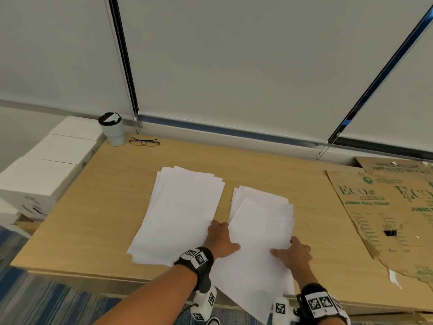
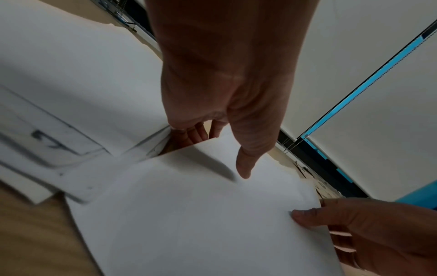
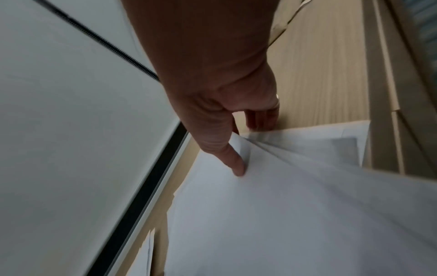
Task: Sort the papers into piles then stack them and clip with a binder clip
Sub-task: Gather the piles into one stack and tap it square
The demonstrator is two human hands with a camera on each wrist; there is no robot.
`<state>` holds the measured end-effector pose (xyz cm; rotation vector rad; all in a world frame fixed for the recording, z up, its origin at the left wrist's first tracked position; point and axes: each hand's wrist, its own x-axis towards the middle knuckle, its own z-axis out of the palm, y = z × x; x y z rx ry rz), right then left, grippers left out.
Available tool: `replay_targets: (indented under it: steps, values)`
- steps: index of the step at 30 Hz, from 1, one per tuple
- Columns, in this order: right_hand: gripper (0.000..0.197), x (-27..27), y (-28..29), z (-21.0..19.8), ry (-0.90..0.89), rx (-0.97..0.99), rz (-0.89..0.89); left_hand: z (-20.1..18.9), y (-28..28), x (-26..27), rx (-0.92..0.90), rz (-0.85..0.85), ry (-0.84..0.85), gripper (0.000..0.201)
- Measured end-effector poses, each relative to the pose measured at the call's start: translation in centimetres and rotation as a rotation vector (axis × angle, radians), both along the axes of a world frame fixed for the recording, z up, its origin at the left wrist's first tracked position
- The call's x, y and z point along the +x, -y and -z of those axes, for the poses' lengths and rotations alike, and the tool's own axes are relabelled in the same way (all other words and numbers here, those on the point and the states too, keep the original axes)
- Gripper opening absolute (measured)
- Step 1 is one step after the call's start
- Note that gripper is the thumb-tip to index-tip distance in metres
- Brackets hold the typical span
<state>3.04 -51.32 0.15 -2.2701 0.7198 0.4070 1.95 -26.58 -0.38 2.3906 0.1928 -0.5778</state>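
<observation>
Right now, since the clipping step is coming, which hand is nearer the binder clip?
Right. The right hand grips the right pile's edge, on the side toward the binder clip lying on the cardboard; the left hand sits between the piles, farther off.

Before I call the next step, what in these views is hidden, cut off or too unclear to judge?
- Left hand fingers: tucked under the right pile in the head view.
- Right pile's near edge: overhangs the table, cut off by the frame bottom.
- Sheet count per pile: edges too fine in the left pile.
- Binder clip on the cardboard: too small to detail.
- Wrist views: motion-blurred.
</observation>
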Motion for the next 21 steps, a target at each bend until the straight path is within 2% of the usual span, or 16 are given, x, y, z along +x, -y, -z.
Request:
replay_targets:
  steps: [1,3,8,11,12,16,19,21]
  values:
    - [0.069,0.0,-0.6,-0.1,-0.025,-0.058,-0.016,0.0,-0.2,-0.2,-0.009,0.006,-0.009,0.087]
    - [0.079,0.1,-1.7,-0.8,-0.024,-0.041,-0.020,-0.1,-0.4,-0.6,-0.028,0.011,-0.006,0.083]
    - [0.089,0.9,-0.9,0.5,-0.008,0.259,0.069,0.2,-0.2,-1.5,-0.077,-0.062,0.065,0.059]
    - [0.039,0.8,-1.6,-0.9,0.060,0.376,0.051,0.5,-0.4,-1.6,-0.110,-0.070,0.058,0.058]
    - [0.033,0.8,-1.7,-1.4,0.097,0.370,0.022,0.4,-0.7,-1.6,-0.117,-0.060,0.055,0.060]
    - [0.038,1.5,-1.8,-4.9,0.228,0.312,-0.083,-1.2,-4.2,-0.6,-0.137,-0.083,0.198,0.053]
    - [0.036,2.1,-2.4,-8.8,0.307,0.306,-0.206,-2.2,-9.5,0.6,-0.142,-0.209,0.356,0.038]
    - [0.036,2.8,-3.4,-11.5,0.357,0.343,-0.244,-2.6,-13.4,1.3,-0.072,-0.340,0.419,0.031]
